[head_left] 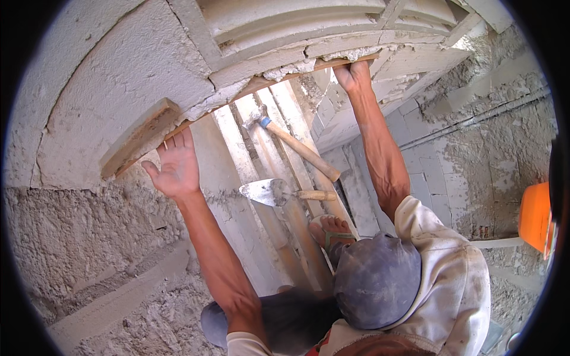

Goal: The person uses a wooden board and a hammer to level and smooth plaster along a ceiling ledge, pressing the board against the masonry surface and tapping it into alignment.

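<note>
A long, thin wooden strip (252,89) runs along the lower edge of the pale wall face, with rough mortar (285,72) bulging along it. Under the strip's left part, my left hand (178,168) lies palm up, its outstretched fingers touching the strip. My right hand (354,75) is closed round the strip near its far right end, the fingertips partly hidden. Between my arms, on pale planks (291,228), lie a hammer (300,148) with a wooden handle and blue neck and a pointed trowel (267,191) crusted with mortar.
A short wooden block (139,137) sits against the wall by the strip's left end. Louvred slats (297,26) fill an opening above. My sandalled foot (331,231) stands on the planks. Rough wall (95,237) lies left; an orange container (535,216) is far right.
</note>
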